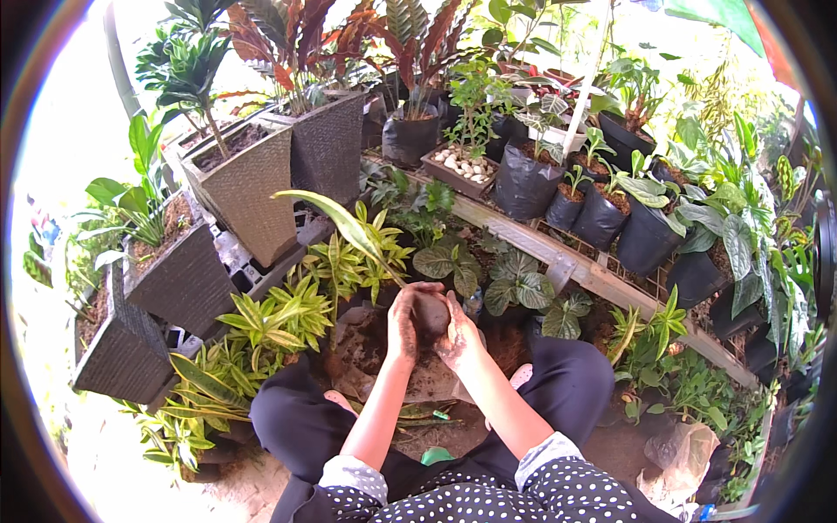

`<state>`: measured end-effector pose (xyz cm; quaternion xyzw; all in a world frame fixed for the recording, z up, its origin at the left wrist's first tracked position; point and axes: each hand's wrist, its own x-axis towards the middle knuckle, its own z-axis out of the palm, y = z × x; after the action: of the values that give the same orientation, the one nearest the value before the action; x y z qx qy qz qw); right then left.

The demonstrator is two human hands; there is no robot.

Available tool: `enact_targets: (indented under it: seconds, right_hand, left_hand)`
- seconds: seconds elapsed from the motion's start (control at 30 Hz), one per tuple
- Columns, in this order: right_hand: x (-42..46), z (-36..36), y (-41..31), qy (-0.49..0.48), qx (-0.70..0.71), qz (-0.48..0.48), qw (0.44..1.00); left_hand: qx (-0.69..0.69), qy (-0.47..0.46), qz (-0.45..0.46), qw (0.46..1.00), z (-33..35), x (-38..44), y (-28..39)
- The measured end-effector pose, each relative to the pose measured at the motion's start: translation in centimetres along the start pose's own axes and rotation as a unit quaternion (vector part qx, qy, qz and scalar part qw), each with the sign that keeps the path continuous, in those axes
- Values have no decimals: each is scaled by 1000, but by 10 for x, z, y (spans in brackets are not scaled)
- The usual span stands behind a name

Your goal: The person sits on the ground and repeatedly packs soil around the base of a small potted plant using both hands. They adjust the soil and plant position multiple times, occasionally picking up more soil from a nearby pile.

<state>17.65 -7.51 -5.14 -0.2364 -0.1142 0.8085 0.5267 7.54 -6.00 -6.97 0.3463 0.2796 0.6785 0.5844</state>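
Observation:
My left hand (403, 327) and my right hand (460, 335) cup a dark, rounded bundle (431, 316) from both sides. I cannot tell whether it is a small filled plant bag or a bare lump of soil. A long snake plant leaf (353, 232) with pale edges leans up and left from its top. Dirt coats the fingers and palms. Below the hands, a pale plastic sheet or sack (418, 386) with dark potting soil (366, 340) on it lies between my knees. Several narrow loose leaves (418, 413) rest on the ground closer to me.
Tall textured planters (245, 189) stand to the left beside yellow-green potted plants (281, 320). A wooden-edged rack (523, 238) with black plant bags (526, 186) runs across the right. A crumpled clear plastic bag (683, 451) lies at the lower right.

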Motion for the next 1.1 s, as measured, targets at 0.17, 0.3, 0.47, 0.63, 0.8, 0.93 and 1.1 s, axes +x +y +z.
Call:
enact_targets:
  seconds: [0.17,0.3,0.47,0.63,0.8,0.93,1.1]
  right_hand:
    - [-1,-2,18,28,-80,16,996]
    - [3,-7,24,41,-213,-38,975]
    - [4,-15,42,30,-437,-371,819]
    - [12,-29,38,-4,-442,-366,819]
    - [-15,0,15,-103,-659,-480,570]
    - [-11,-5,25,-101,-483,-422,761]
    - [-5,1,31,-46,-393,-312,864]
  left_hand:
    - [-189,63,-19,980,6,-3,3]
    - [-221,79,-68,970,-12,-3,0]
    - [-81,157,-50,983,0,-20,-12]
    - [-89,188,-82,975,-2,-22,-9]
    - [-89,151,-89,981,7,-34,4]
    - [-186,112,-151,964,13,-34,16]
    - [-206,40,-38,977,4,-16,5]
